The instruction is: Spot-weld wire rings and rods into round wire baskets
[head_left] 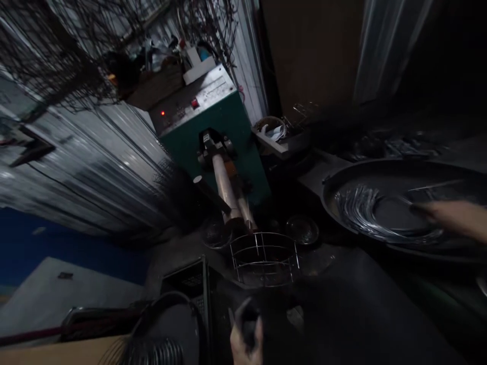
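Observation:
My left hand (247,340) is at the bottom centre, just below a round wire frame (264,263) and apart from it. Its thumb and a finger curve apart around a dark gap, where I make out nothing held. On the right, my right hand (452,215) reaches into a wide dark basin (327,190). Its fingers are smeared by motion, over a heap of shiny wire rings (361,210). The wire frame stands upright, under the electrode arms (224,185) of a green machine (243,126), which looks like a spot welder.
A dark round tub (200,324) holds more wire rings (155,350) at the lower left, beside a black crate (205,276). Behind the machine is a corrugated metal wall (114,147). A small tray (279,144) with odds and ends sits right of the machine.

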A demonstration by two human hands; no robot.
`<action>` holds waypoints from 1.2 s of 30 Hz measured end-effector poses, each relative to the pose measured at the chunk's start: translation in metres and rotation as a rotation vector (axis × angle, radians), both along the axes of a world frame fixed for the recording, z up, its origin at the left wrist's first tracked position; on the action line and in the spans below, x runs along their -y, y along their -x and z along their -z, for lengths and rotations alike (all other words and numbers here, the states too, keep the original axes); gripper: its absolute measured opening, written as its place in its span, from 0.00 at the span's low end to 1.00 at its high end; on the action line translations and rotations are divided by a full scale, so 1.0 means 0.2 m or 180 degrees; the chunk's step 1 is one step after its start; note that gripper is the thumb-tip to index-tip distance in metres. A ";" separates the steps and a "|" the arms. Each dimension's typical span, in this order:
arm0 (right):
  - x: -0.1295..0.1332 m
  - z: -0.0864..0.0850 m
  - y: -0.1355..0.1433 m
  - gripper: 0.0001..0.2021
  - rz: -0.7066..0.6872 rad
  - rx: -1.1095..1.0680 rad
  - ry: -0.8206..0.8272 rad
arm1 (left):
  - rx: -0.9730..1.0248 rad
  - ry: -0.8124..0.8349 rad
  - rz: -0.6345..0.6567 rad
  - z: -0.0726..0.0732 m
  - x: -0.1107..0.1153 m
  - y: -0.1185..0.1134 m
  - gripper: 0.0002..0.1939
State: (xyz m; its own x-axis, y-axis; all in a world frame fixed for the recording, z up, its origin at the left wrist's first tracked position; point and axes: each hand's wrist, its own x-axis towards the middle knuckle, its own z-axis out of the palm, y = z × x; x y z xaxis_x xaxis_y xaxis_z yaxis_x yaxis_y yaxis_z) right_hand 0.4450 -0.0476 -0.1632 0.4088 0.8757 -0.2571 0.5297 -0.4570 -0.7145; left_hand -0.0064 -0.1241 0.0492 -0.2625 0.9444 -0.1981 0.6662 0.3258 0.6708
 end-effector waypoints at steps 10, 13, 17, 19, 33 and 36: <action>-0.35 -0.92 0.50 0.07 0.1643 -0.3026 0.0120 | 0.1387 0.0648 0.2225 0.12 -0.33 -0.95 0.29; -0.40 -0.99 0.66 0.12 0.1768 -0.4092 -0.0354 | 0.1575 0.1106 0.1736 0.15 -0.39 -1.06 0.23; -0.32 -1.00 0.79 0.10 0.0938 -0.3391 0.0020 | 0.1347 0.1146 0.1196 0.09 -0.39 -0.93 0.23; -0.27 -0.96 0.86 0.07 0.0084 -0.2741 0.0296 | 0.0828 0.1280 0.1369 0.01 -0.37 -0.78 0.21; -0.62 -0.80 1.29 0.07 0.0147 -0.4182 0.0852 | 0.0102 -0.1112 0.1698 0.11 -0.75 0.01 0.37; -0.61 -0.82 1.31 0.06 -0.0153 -0.4123 0.0928 | -0.0139 -0.1354 0.1442 0.18 -0.71 0.04 0.25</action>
State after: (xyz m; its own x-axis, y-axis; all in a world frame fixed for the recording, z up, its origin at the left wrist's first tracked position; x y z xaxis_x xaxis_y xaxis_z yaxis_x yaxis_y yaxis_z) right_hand 0.1834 0.0750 0.0016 -0.3019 0.7291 -0.6143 -0.4352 -0.6787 -0.5916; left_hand -0.0146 0.0171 0.0139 0.1835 0.9577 0.2218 0.7054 -0.2854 0.6488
